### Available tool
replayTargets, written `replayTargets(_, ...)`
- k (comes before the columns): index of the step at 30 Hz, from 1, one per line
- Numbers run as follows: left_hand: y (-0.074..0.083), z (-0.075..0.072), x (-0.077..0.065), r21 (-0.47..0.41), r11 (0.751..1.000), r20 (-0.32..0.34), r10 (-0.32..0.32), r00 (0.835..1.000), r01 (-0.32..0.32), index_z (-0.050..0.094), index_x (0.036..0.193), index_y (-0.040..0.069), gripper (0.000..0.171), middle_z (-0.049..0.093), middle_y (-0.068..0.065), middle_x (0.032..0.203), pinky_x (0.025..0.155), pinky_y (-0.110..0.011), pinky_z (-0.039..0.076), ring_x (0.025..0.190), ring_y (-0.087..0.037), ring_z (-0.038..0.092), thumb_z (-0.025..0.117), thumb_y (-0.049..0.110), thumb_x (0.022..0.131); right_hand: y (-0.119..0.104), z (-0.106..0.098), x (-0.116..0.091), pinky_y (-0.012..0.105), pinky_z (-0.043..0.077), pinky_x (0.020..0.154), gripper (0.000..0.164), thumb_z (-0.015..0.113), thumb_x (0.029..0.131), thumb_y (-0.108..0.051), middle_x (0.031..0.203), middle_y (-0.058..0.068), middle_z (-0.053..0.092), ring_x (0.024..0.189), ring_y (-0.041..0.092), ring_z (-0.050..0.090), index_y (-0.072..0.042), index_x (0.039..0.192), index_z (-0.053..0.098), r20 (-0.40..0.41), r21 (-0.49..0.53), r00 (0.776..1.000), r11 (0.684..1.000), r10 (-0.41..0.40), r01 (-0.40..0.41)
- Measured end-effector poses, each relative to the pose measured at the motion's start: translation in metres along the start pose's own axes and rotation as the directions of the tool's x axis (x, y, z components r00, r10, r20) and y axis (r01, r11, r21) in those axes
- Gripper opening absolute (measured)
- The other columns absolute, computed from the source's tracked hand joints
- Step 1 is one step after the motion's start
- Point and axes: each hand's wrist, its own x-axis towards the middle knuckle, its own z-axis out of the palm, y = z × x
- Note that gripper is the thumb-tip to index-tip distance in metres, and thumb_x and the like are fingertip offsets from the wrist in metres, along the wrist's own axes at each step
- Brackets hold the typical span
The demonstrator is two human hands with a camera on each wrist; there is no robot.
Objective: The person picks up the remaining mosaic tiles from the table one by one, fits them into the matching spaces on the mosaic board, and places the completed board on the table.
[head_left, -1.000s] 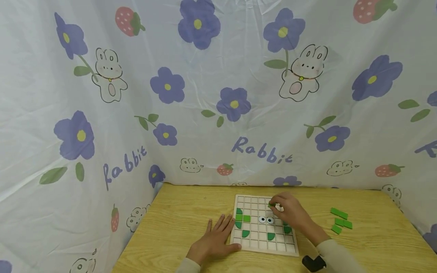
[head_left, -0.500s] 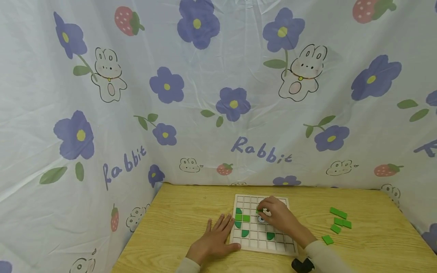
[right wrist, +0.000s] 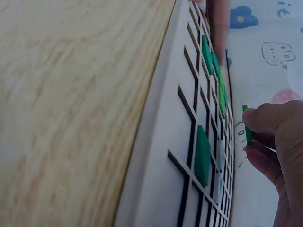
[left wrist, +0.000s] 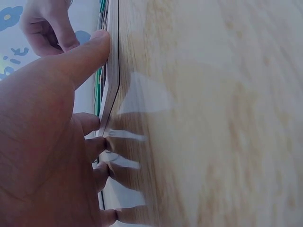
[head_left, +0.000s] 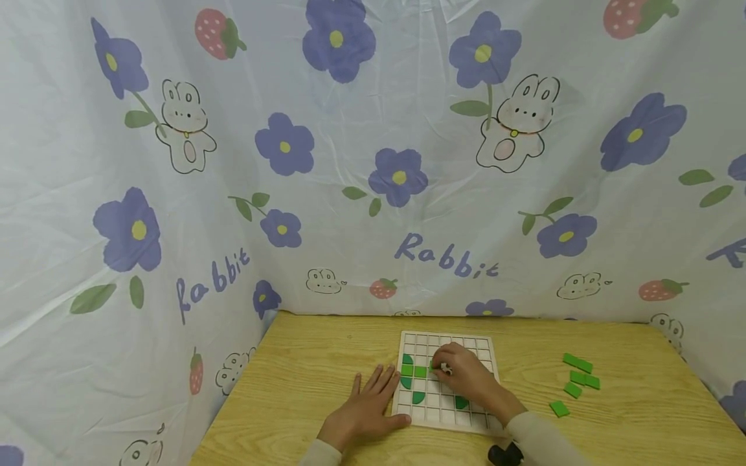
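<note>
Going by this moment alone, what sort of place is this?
Probably a makeshift indoor tabletop recording spot, though I can't see beyond the backdrop: a rabbit-and-flower printed cloth hangs behind a wood-grain table, and a gridded board lies on the tabletop.

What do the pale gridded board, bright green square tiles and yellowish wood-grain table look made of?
Pale gridded board: probably smooth, matte wood, judging by its pale, faintly lined edge. Bright green square tiles: painted wood or plastic; the flat, even colour leaves it open. Yellowish wood-grain table: wood or laminate, slightly glossy, since it mirrors the left fingers.
</note>
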Motion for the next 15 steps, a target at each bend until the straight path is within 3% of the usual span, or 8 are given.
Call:
replayTargets(8,-0.001,0.001,0.000,-0.012,1.000,-0.004,0.006,1.000,-0.006,0.019,0.173,0.015,0.094,0.013,-0.007,0.181,0.129,-0.073,0.007,0.168,-0.035,0.009,0.054,0.068,0.103,0.003,0.010,-0.001,0.032,0.060,0.082,0.009,0.085,0.091,-0.012,0.102,-0.003,0.073,0.095,0.013,0.066,-0.015,0.095,0.078,0.061,-0.017,0.997,0.999,0.044,-0.043)
replayTargets(15,-0.001,0.000,0.000,-0.014,1.000,-0.004,0.005,1.000,-0.005,0.019,0.173,0.015,0.094,0.014,-0.008,0.181,0.129,-0.073,0.006,0.168,-0.035,0.009,0.055,0.067,0.103,0.004,0.013,-0.002,0.038,0.062,0.092,0.009,0.085,0.091,-0.012,0.107,-0.003,0.074,0.101,0.015,0.070,-0.016,0.098,0.080,0.057,-0.040,0.998,0.999,0.012,-0.010)
